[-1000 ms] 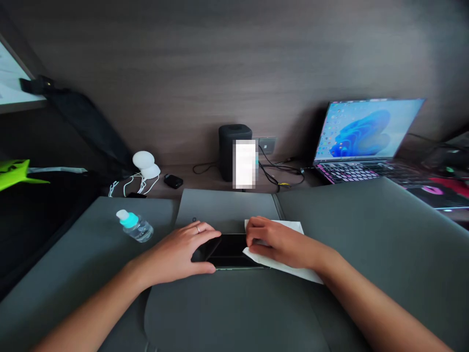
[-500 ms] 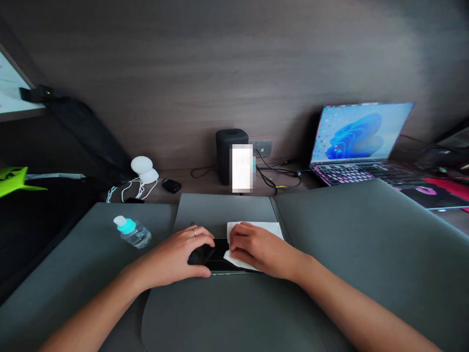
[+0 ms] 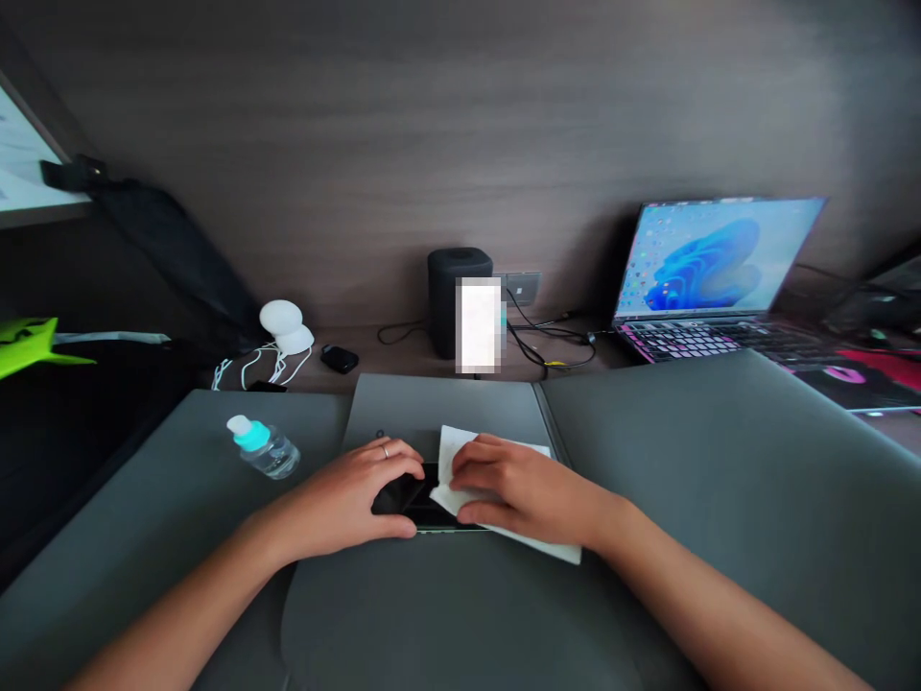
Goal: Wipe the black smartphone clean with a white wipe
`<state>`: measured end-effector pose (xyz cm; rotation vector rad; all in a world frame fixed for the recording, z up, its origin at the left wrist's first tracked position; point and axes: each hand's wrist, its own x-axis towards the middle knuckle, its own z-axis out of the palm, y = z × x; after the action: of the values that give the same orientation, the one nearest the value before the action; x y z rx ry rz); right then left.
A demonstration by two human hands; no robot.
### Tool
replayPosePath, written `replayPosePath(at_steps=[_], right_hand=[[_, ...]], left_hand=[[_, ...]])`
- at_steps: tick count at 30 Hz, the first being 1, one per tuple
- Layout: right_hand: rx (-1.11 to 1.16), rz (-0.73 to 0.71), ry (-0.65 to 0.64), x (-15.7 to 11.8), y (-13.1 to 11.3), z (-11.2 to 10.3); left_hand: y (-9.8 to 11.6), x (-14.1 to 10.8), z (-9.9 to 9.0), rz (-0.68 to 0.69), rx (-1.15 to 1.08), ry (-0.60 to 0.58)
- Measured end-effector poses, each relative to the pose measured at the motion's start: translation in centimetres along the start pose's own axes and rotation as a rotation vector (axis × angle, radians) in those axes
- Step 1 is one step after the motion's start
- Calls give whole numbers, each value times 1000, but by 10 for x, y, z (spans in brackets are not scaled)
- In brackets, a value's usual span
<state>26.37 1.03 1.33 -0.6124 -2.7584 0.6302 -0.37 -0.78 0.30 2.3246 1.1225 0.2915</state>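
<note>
A black glossy smartphone [image 3: 436, 512] lies flat on a grey mat [image 3: 446, 614], its screen facing up. My left hand [image 3: 356, 499], with a ring on one finger, is closed around the phone's left end, thumb on the near edge and fingertips on the far one. Bunched under the fingers of my right hand [image 3: 514, 488] is a white tissue [image 3: 539, 544], pressed on the right part of the phone, which it hides. To the left of my left hand lies a small clear spray bottle [image 3: 273, 453] with a turquoise collar.
Behind the mat stand a black speaker [image 3: 440, 312], a white round device [image 3: 282, 321] with white cords and a small black fob [image 3: 340, 359]. An opened laptop [image 3: 720, 259] sits at the back right, near black cables [image 3: 532, 350]. A dark bag strap [image 3: 173, 250] hangs left.
My right hand has shifted slightly. The tissue has turned, and a corner of it now sticks out toward me past the phone's near edge. My left hand keeps its hold.
</note>
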Motion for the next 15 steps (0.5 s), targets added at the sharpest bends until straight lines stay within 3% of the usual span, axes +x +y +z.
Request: replayPosePath(at_steps=[15], right_hand=[[14, -37, 7, 2, -2, 2]], left_hand=[[2, -1, -5, 22, -5, -15]])
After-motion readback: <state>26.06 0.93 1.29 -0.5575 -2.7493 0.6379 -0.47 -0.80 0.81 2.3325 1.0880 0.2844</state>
